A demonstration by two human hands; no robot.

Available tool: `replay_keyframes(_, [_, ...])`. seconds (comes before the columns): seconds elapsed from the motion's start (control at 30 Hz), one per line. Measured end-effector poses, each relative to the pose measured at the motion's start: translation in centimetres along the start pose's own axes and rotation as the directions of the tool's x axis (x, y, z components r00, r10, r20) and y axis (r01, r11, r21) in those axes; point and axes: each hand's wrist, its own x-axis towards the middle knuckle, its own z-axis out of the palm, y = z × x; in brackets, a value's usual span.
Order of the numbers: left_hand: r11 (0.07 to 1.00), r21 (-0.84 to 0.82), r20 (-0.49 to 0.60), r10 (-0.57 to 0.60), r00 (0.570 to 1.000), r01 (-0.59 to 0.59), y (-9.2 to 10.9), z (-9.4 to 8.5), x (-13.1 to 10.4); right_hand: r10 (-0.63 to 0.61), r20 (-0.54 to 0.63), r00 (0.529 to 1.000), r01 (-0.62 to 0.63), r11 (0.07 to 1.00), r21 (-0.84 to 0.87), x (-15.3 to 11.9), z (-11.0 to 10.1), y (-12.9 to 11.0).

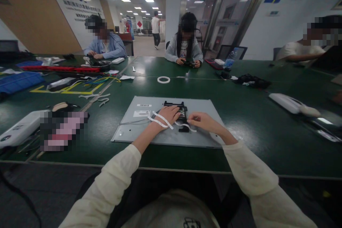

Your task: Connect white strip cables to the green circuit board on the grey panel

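Note:
A grey flat metal panel (155, 137), like the back of a screen, lies on the green table before me. On its middle sits a black frame with a circuit board (182, 114). My left hand (169, 114) rests over the frame's left side, fingers stretched out flat. Two white strips (160, 120) lie across the back of that hand and its wrist. At the frame's right edge, my right hand (204, 122) has thumb and fingers pinched; what is between them is too small to make out. Another white strip (190, 127) curls just below its fingertips. A grey cable (133, 122) runs leftward.
A roll of white tape (163, 79) lies beyond the panel. White strips (100, 98), a pink item (64, 130) and a white device (22, 128) are on the left. Another white device (290, 105) lies right. Three people sit around the table; another person walks behind.

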Motion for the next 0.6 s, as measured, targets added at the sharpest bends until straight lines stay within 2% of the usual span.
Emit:
replay_keyframes(0.07, [1.000,-0.011,0.010,-0.005,1.000,0.005,0.0,-0.1,0.0,0.007,-0.006,1.000,-0.007,1.000,-0.026,-0.1,0.0,-0.2])
replay_keyframes(0.17, [1.000,-0.029,-0.004,0.002,1.000,-0.002,0.0,-0.1,0.0,-0.010,-0.040,0.999,0.003,0.985,-0.173,-0.2,0.1,-0.4])
replay_keyframes(0.27, [0.999,-0.043,-0.017,0.001,1.000,-0.002,0.1,-0.1,-0.1,-0.039,0.013,0.999,0.041,0.974,-0.224,-0.4,0.0,-0.4])
replay_keyframes(0.33, [0.998,-0.060,-0.012,-0.018,1.000,0.017,0.2,-0.2,-0.1,-0.045,0.036,0.998,0.050,0.982,-0.181,-0.4,-0.1,-0.5])
replay_keyframes(0.43, [0.994,-0.091,-0.028,-0.056,0.998,0.053,0.5,-0.7,-0.2,0.020,0.047,0.999,-0.018,0.999,-0.042,-0.5,-0.4,-0.6])
replay_keyframes(0.53, [0.983,-0.180,-0.116,-0.054,0.992,0.032,1.1,-1.7,-0.3,0.084,0.079,0.993,-0.094,0.985,0.143,-0.7,-0.7,-1.0])
replay_keyframes(0.6, [0.955,-0.294,-0.181,-0.029,0.983,-0.026,1.7,-2.5,-0.4,0.055,0.113,0.992,-0.081,0.967,0.241,-0.8,-0.9,-1.4])
